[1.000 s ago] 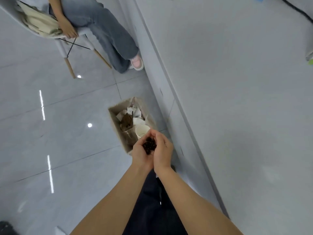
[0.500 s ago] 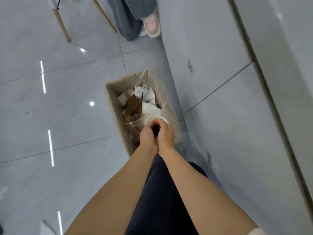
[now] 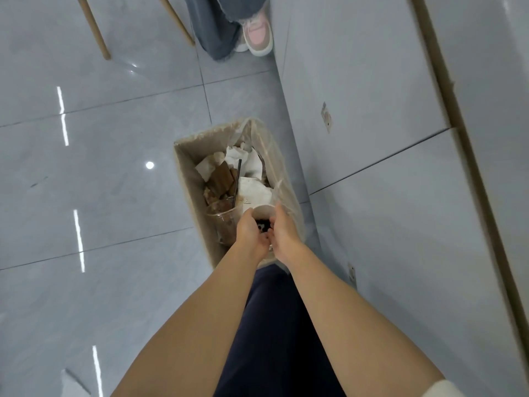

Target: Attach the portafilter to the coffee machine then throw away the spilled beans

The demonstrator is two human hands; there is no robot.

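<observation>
Left hand: cupped, heel touching the right hand's.
Right hand: cupped likewise, fingers parted.
Beans: dark cluster between both palms.
Bin: frame centre, beneath the hands.

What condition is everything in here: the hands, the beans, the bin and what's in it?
left hand: cupped, parting over the bin
right hand: cupped, parting beside the left
coffee beans: dark, showing between the hands
trash bin: upright, lined with a plastic bag, nearly full
paper cup: lying among the rubbish

Beans mostly hidden between cupped left hand and right hand; count unreadable. Bin's near edge behind wrists. Seated person cut off at top.
</observation>
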